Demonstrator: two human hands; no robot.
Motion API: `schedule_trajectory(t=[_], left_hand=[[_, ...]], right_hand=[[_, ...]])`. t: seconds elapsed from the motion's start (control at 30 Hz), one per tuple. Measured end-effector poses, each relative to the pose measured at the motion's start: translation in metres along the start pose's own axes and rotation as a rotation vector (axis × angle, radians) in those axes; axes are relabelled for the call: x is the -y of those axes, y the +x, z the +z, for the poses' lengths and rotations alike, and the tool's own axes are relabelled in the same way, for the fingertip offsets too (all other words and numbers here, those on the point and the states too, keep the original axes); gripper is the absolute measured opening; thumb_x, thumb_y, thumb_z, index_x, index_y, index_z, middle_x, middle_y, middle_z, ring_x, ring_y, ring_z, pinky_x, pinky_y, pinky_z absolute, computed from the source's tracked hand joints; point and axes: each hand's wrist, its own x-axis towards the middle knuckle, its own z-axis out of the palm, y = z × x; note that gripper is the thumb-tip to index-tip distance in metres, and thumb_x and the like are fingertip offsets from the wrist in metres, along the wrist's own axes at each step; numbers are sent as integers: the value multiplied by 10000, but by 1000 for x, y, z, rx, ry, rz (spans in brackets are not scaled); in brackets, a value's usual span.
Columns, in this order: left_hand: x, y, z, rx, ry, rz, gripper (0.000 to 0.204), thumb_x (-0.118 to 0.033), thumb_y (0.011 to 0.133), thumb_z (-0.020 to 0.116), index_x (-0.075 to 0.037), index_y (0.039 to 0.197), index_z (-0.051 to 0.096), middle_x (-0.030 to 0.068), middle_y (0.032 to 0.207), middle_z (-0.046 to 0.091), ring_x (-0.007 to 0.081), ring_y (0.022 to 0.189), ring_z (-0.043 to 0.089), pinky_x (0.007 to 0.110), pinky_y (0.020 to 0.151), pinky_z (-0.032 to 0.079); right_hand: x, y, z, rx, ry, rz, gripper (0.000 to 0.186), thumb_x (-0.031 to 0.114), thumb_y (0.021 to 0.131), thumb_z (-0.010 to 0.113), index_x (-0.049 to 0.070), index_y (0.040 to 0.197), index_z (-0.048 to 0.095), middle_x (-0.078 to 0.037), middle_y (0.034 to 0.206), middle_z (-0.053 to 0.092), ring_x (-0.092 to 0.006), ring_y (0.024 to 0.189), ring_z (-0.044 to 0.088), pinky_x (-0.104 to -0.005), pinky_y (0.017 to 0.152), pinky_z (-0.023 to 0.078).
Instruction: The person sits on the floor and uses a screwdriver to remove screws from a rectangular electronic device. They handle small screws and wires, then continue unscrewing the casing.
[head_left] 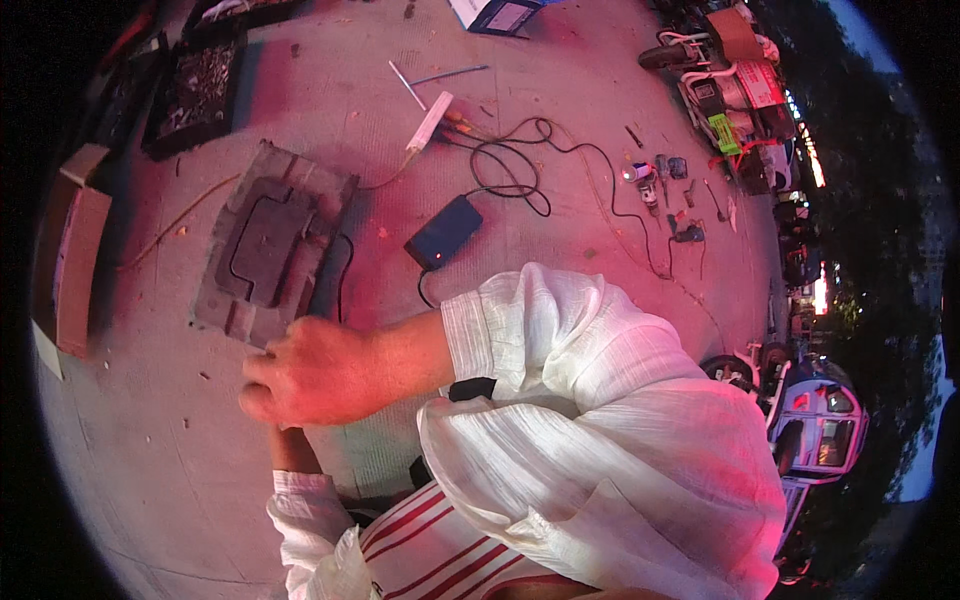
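Note:
My right hand (318, 373) reaches across from the right with its fingers curled inward. Whatever those fingers hold, if anything, is hidden. Below it, the left wrist (293, 450) meets the right hand, which covers the fingers of my left hand. Just beyond both hands lies a bulky grey-brown block (225, 290) with a dark handled piece (270, 240) on its top, like a battery case. The right knuckles overlap its near edge; I cannot tell whether they touch. A black power adapter (443, 233) with a small red light rests to the right, cables running from it.
A white power strip (430, 120) and a T-handled rod (407, 85) lie farther off. Several small tools (655, 190) are scattered at right among looping cables (510, 175). An open cardboard box (80, 265) and dark trays (195, 90) stand left; parked scooters (735, 100) line the right.

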Motion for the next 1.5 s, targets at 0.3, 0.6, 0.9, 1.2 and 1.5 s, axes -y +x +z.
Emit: schedule_trajectory(t=[0.3,0.6,0.9,1.2,1.5], left_hand=[[-7,-9,-8,-31,-21,-1,397,-378,893,569,-62,1132,595,52,1089,615,170,938,589,286,789,491],[3,-10,0,-53,-83,9,413,-377,895,568,-52,1148,589,58,1106,610,171,946,582,284,798,487],[1,-37,12,-144,-126,-45,442,-409,862,609,-54,1127,607,56,1102,610,154,923,573,268,792,483],[-3,-31,25,-311,-79,-212,487,-437,760,729,-52,1047,648,43,1057,617,162,954,574,273,828,471],[3,-28,49,-499,-203,-135,508,-496,769,692,-54,1014,648,77,1008,613,203,939,567,333,827,459]], right_hand=[[4,14,-7,-19,28,11,277,209,655,666,74,808,478,-82,752,495,-201,611,592,-318,440,438],[6,11,-11,45,-109,27,304,266,677,666,86,857,500,-71,772,517,-210,673,602,-322,484,460],[8,12,-18,142,136,129,413,255,736,693,85,1069,517,-100,952,538,-277,768,613,-377,597,505],[9,20,-10,142,85,115,372,287,766,695,92,1016,500,-101,870,541,-312,724,600,-393,563,482],[34,35,-20,253,84,235,349,235,779,687,84,1041,512,-123,942,554,-344,785,598,-397,622,488]])
